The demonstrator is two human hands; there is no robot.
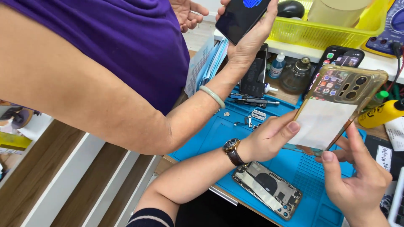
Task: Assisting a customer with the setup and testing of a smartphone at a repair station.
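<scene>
both my left hand [269,136] and right hand [357,178] pinch the clear phone case [336,109], centre-right of frame; fingertip-only grip, could drop onto the opened phone [269,189] below.

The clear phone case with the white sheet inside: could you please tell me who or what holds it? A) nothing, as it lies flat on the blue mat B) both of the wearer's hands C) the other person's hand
B: the left hand and right hand grip the clear phone case above the blue mat.
</scene>
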